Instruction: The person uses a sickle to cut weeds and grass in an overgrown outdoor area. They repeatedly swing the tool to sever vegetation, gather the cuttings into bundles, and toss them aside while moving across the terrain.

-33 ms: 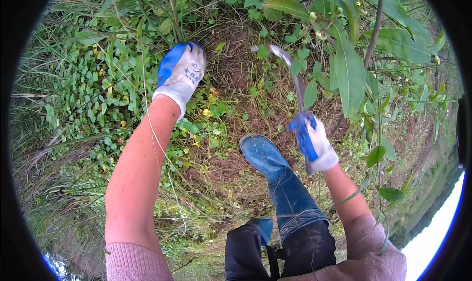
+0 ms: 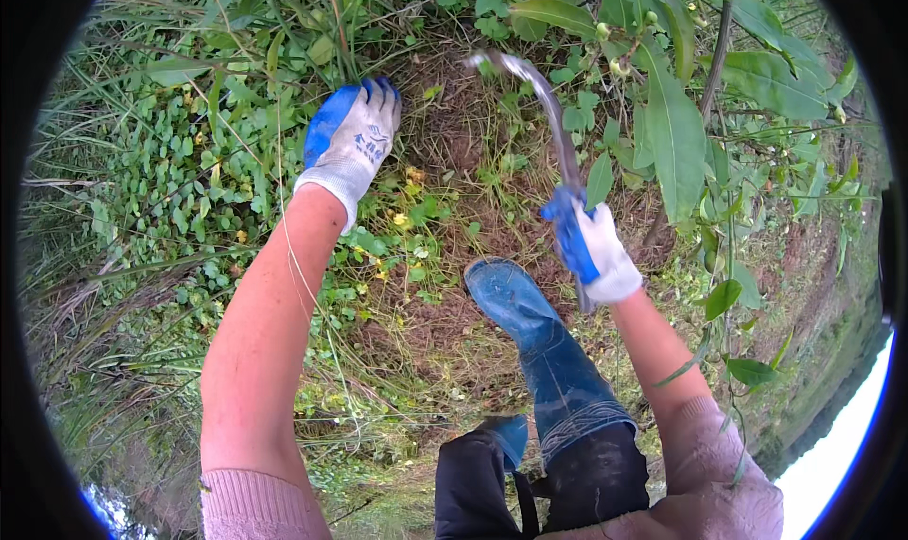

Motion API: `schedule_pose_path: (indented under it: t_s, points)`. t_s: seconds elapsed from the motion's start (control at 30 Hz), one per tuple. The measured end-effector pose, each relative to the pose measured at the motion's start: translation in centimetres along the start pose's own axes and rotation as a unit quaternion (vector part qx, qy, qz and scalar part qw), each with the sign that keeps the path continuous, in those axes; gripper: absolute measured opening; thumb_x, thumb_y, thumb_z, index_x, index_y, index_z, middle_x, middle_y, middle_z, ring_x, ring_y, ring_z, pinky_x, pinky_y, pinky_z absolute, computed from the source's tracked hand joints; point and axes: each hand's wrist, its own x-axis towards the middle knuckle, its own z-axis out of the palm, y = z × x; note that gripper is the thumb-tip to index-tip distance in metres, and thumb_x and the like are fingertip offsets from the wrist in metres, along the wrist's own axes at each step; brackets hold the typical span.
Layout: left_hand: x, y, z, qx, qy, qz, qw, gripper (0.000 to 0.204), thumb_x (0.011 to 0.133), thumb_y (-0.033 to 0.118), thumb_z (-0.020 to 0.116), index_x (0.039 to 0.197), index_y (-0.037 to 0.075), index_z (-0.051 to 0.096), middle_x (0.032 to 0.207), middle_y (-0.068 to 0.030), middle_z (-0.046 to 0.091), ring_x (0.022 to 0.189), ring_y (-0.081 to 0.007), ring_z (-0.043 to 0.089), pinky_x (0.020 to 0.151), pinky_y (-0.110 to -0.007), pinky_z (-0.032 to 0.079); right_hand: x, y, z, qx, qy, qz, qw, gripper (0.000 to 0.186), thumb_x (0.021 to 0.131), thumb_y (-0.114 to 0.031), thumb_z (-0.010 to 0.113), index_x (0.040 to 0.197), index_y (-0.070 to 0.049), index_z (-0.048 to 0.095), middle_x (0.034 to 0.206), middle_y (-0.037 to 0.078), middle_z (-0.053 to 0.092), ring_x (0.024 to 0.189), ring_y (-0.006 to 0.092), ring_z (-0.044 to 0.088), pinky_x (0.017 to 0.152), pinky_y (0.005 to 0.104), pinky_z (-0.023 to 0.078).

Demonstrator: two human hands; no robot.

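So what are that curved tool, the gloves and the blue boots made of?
Curved tool: probably smooth, bare metal, given its bright glints; the right hand hides part.
Gloves: apparently whitish knit fabric, matte at the cuffs, with a blue coating, perhaps rubber.
Blue boots: likely rubber or plastic, given their smooth, faintly shiny surface.

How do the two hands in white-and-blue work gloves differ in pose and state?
The right hand is closed around a curved silvery metal sickle; the left hand shows no tool, and whether it grips stems is hidden. The left hand reaches farther forward, beside low green leafy plants; the right hand is nearer a blue rubber boot. Both gloves are white with blue areas.
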Motion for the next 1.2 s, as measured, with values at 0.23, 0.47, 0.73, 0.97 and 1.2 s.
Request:
schedule_pose_path:
  t_s: [0.23,0.47,0.73,0.97,1.2]
  points:
    - [3.9,-2.0,-2.5,0.173,-0.035,0.001,0.984,0.054,0.084,0.014,0.036,0.133,0.010,0.012,0.138,-0.0095,0.015,0.124,-0.0270,0.023,0.098,-0.034,0.029,5.4,-3.1,9.9,-0.067,-0.100,-0.012,0.993,0.011,0.088,-0.020,0.040,0.091,-0.012,0.047,0.054,-0.005,0.043,0.037,0.0045,0.034,0.031,0.0210,0.027]
    - [9.0,-2.7,2.3,0.114,0.034,-0.044,0.992,0.026,0.080,0.012,0.045,0.105,0.009,0.053,0.098,-0.0052,0.056,0.086,-0.0192,0.054,0.066,-0.031,0.043,8.4,-1.6,8.1,-0.240,-0.101,-0.163,0.952,0.016,0.086,-0.020,0.044,0.091,-0.006,0.051,0.061,-0.001,0.050,0.047,0.0065,0.042,0.041,0.0230,0.034]
    - [3.6,-2.3,1.0,-0.035,-0.144,-0.031,0.988,0.009,0.073,0.015,0.055,0.070,0.014,0.064,0.072,-0.0024,0.060,0.068,-0.0169,0.057,0.057,-0.028,0.042,-1.6,7.4,-4.9,-0.412,-0.055,-0.060,0.908,0.018,0.084,-0.010,0.045,0.098,-0.001,0.053,0.075,0.004,0.057,0.066,0.0111,0.051,0.062,0.0293,0.042]
    - [-1.8,-2.5,1.9,0.053,-0.120,-0.046,0.990,0.041,0.074,0.013,0.052,0.115,0.007,0.046,0.118,-0.0151,0.045,0.078,-0.0187,0.053,0.065,-0.029,0.043,3.9,-0.3,2.9,0.020,-0.058,-0.014,0.998,0.014,0.087,-0.020,0.046,0.094,-0.009,0.050,0.065,-0.003,0.049,0.046,0.0024,0.040,0.038,0.0174,0.031]
    - [0.7,-4.8,-0.3,0.045,-0.122,-0.102,0.986,0.074,0.073,0.006,0.053,0.135,0.007,0.012,0.132,-0.0160,0.032,0.072,-0.0144,0.055,0.060,-0.025,0.045,7.7,-1.9,12.9,-0.244,-0.143,-0.067,0.957,0.010,0.087,-0.018,0.042,0.088,-0.010,0.048,0.059,-0.005,0.043,0.041,0.0040,0.036,0.035,0.0204,0.029]
